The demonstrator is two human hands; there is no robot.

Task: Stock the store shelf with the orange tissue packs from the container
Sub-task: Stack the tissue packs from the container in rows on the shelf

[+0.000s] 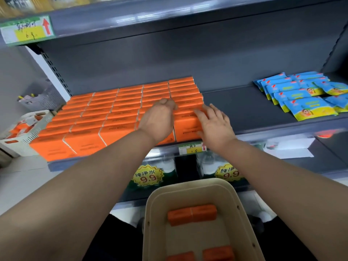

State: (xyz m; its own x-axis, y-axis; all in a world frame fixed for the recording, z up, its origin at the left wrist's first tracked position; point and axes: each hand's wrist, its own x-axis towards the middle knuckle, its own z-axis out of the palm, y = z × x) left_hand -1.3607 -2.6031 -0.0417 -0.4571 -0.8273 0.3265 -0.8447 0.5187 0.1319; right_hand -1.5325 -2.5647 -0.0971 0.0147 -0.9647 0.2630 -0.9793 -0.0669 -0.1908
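Observation:
Rows of orange tissue packs (105,117) fill the left half of the dark grey shelf (235,106). My left hand (160,119) lies over the front of the fourth column, its fingers curled down over an orange pack there. My right hand (214,123) rests with straight, spread fingers on the rightmost column of packs (186,95). Below, the beige container (188,187) holds a pair of orange packs (192,214) and two more (218,253) at its near end.
Blue and yellow wipe packs (301,95) lie at the shelf's right end, with bare shelf between them and the orange rows. A white basket (28,132) with orange packs stands at the left. Water bottles with 9.9 stickers (146,176) stand on the shelf below.

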